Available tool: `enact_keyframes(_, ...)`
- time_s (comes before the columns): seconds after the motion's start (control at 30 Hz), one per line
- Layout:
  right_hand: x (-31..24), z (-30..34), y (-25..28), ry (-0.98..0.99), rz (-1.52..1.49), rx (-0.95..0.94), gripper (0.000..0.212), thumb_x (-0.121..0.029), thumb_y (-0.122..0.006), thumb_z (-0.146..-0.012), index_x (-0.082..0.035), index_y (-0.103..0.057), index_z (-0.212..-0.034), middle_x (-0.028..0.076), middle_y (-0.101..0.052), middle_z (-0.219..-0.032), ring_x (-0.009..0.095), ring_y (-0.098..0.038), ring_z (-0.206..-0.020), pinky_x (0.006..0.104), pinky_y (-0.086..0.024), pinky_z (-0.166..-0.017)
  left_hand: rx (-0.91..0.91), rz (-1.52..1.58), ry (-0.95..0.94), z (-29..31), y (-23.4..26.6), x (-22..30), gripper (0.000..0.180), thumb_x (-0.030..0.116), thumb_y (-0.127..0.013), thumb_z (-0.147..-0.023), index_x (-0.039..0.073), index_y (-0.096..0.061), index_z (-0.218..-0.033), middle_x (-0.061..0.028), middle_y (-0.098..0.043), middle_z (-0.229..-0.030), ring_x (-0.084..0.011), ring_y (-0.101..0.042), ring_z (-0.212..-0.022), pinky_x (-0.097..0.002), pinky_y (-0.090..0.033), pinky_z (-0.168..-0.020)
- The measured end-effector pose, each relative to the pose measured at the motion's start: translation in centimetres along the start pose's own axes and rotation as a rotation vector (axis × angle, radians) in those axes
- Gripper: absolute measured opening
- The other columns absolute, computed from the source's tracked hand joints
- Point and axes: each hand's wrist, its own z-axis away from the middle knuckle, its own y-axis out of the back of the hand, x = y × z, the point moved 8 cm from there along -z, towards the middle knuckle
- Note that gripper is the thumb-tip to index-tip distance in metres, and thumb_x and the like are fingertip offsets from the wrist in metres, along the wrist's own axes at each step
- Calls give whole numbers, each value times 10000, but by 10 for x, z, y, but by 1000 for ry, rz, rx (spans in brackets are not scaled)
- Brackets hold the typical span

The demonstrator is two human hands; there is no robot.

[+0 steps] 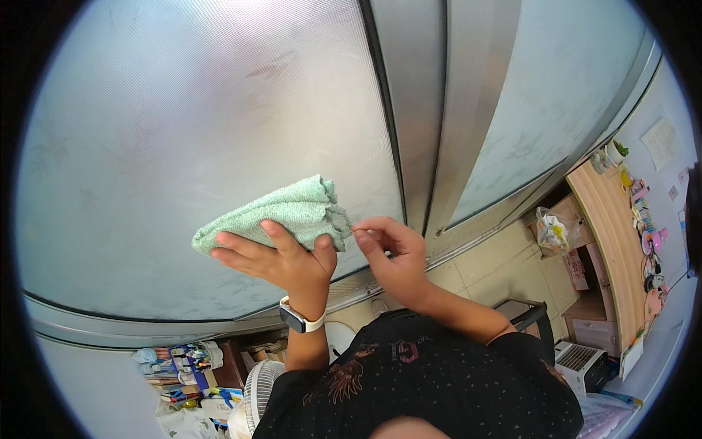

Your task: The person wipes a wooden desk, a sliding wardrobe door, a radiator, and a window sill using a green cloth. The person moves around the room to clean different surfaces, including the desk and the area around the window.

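Cloudy glass point(146, 183) stands behind. At left, the left hand point(289, 260) spreads its fingers against a green cloth point(285, 206), which is in front of the glass and looks folded already. The right hand point(398, 260) bends inward, thumb and finger near the cloth's wavy end; I can't tell if they grip. Maybe that loose end isn't neat yet.

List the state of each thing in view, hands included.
Green terry cloth: folded, bunched at right end
Left hand: open, fingers spread on cloth
Right hand: fingers curled, tips at cloth's edge; grip unclear
Smartwatch: worn, screen dark
Frosted panel: upright, behind cloth
Electric fan: running or not, unclear
Plastic bag: has contents, beside desk
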Motion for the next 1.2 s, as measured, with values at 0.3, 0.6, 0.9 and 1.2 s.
enact_keyframes(0.3,20,32,20,-75,96,-49,116,-102,-657,-908,-35,-670,-1002,-44,-493,-621,18,-405,-551,210,-325,-489,179,8,-110,-96,25,12,688,523,-408,-942,138,-329,-1506,-226,-175,-1576,-497,-130,-1430,-614,-145,-1117)
enact_keyframes(0.6,21,58,19,-142,156,-268,135,-131,-643,-913,-19,-666,-984,12,-592,-679,45,-490,-577,224,-407,-536,158,-3,-88,-125,37,33,928,615,-631,-788,185,-274,-1528,-256,-96,-1580,-536,-109,-1416,-646,-170,-1096)
enact_keyframes(0.9,27,66,62,-230,152,-219,150,-139,-641,-909,-10,-662,-984,5,-615,-715,46,-501,-599,223,-425,-558,-46,11,-45,7,-1,32,1044,682,-628,-764,242,-114,-1558,-300,5,-1569,-561,-33,-1414,-688,-144,-1078)
enact_keyframes(1.2,21,89,85,-226,121,-268,137,-129,-646,-903,-10,-663,-970,13,-623,-724,46,-513,-610,215,-434,-564,76,21,-106,-77,24,51,1056,580,-735,-696,203,-225,-1540,-286,-67,-1570,-544,-79,-1418,-673,-176,-1076)
